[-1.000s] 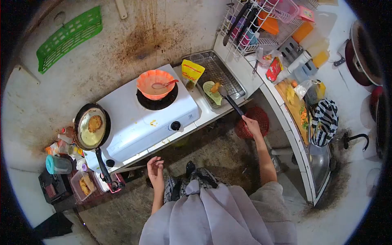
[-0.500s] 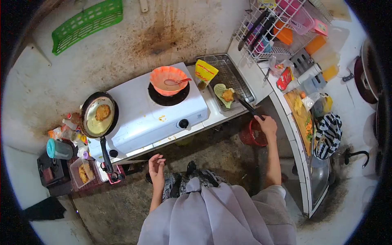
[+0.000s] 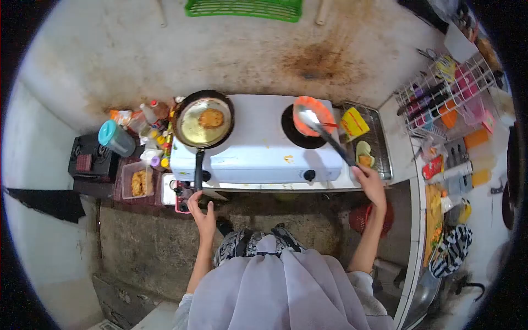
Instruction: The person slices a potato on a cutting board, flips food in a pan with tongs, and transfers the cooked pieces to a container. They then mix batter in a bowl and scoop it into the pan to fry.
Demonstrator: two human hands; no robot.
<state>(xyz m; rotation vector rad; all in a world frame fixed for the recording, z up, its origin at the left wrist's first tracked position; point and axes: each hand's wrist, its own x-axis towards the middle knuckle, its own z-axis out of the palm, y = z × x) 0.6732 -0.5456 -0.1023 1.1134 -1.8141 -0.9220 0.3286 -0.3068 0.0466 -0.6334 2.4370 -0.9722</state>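
— Where are the two hands?

— The right hand [image 3: 372,184] is closed around the end of a long dark spatula [image 3: 329,141]. Its handle runs up and to the left from the hand, and the blade sits over the orange bowl [image 3: 312,114] on the right burner of the white stove [image 3: 258,148]. The left hand [image 3: 202,215] hangs just below the front edge of the worktop [image 3: 401,165], fingers loosely spread, gripping nothing.

— What is the left hand nearest to?

— The frying pan [image 3: 203,118]. Its black handle [image 3: 198,170] points straight down toward the person, and its end lies just above the left hand's fingertips, close but, as far as I can tell, not touching. The pan sits on the left burner with one browned patty [image 3: 211,117] in oil. So the left hand is the nearer one to the pan by a wide margin; the right is well apart from it.

— Anything crowding that area?

— Bottles and a teal-lidded jar [image 3: 115,137] stand left of the pan, and a clear tub of fried pieces [image 3: 138,182] sits lower left. Right of the bowl lie a yellow packet [image 3: 353,123] and a metal tray [image 3: 379,144] with a patty on a pale green piece, just above the right hand.
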